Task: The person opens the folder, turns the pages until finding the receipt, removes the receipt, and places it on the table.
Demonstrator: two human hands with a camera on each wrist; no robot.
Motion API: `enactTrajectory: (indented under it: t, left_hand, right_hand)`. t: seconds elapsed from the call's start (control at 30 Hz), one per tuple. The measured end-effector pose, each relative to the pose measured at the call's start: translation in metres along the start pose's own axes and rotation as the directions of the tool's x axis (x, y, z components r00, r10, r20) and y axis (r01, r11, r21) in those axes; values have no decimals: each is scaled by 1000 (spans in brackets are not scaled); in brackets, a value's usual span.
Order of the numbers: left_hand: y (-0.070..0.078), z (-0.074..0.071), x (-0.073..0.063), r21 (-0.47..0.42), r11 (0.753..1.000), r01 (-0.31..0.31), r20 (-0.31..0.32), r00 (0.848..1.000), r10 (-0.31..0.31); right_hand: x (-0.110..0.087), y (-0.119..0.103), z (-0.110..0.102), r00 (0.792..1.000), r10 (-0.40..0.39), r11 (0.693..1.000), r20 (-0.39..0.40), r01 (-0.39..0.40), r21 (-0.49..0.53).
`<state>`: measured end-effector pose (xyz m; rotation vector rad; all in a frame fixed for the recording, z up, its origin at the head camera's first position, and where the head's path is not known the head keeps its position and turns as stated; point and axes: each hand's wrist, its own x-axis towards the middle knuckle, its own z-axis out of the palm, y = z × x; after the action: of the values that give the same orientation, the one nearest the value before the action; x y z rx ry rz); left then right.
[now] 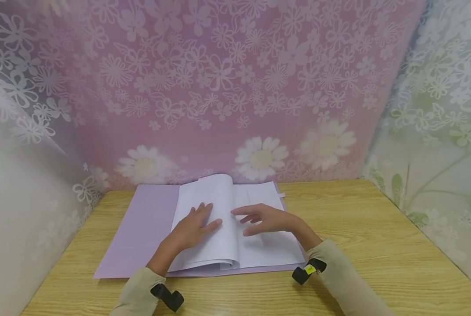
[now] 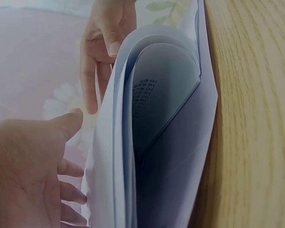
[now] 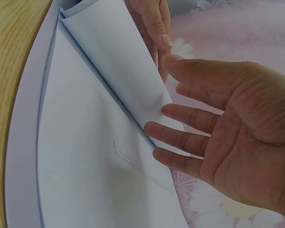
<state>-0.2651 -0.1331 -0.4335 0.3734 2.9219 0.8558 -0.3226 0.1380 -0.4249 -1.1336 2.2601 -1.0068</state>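
Observation:
A lavender folder [image 1: 140, 232] lies spread on the table with white paper sheets in it. Several sheets [image 1: 219, 197] are turned over to the left and bulge in a rounded curl near the fold. My left hand [image 1: 194, 226] rests on these turned sheets with its fingers spread. Over the right-hand page [image 1: 271, 250] hovers my right hand [image 1: 265, 218], fingers loosely extended, fingertips close to the curl. Small printed text shows inside the curled sheets [image 2: 156, 114] in the left wrist view, and faint print marks the flat page [image 3: 85, 156] in the right wrist view.
The folder lies on a wood-grain table [image 1: 362, 224], close to its back edge. A pink flowered curtain [image 1: 227, 109] hangs behind, with pale flowered sheets at both sides. A small white tab [image 1: 281, 195] sticks out at the folder's right edge.

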Motion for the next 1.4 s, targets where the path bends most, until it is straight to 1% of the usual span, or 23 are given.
enactTrajectory:
  t: [0.23,0.47,0.63,0.77,0.93,1.07,1.2,1.3,1.4]
  left_hand:
    - [-2,0,1,2,999,-39,15,999,39]
    - [-2,-1,1,-9,996,-90,43,995,90]
    - [-4,0,2,-1,994,-112,63,992,112]
    - [-5,1,2,4,995,-104,78,992,103]
    - [-5,1,1,9,997,-77,97,992,75]
    - [-5,1,0,7,999,-50,107,993,49]
    - [-6,2,0,8,999,-32,114,993,31]
    - [-7,3,0,10,1000,-20,123,992,19]
    - [-8,2,0,5,1000,-10,135,991,9]
  right_hand:
    - [1,1,4,999,2,1000,41,-1,-17]
    - [3,-1,9,996,-17,1000,83,18,-8]
    - [5,-2,12,996,-34,999,88,35,-14]
    - [5,-2,12,995,-42,999,88,44,-14]
    - [4,-2,11,996,-46,998,83,48,-29]
    - [3,0,5,998,-32,999,57,34,-35]
    - [-2,2,-5,1000,-11,999,9,11,-37]
    - [-7,5,-14,998,14,999,-56,-17,-41]
    - [-13,9,-24,989,48,998,-138,-53,-30]
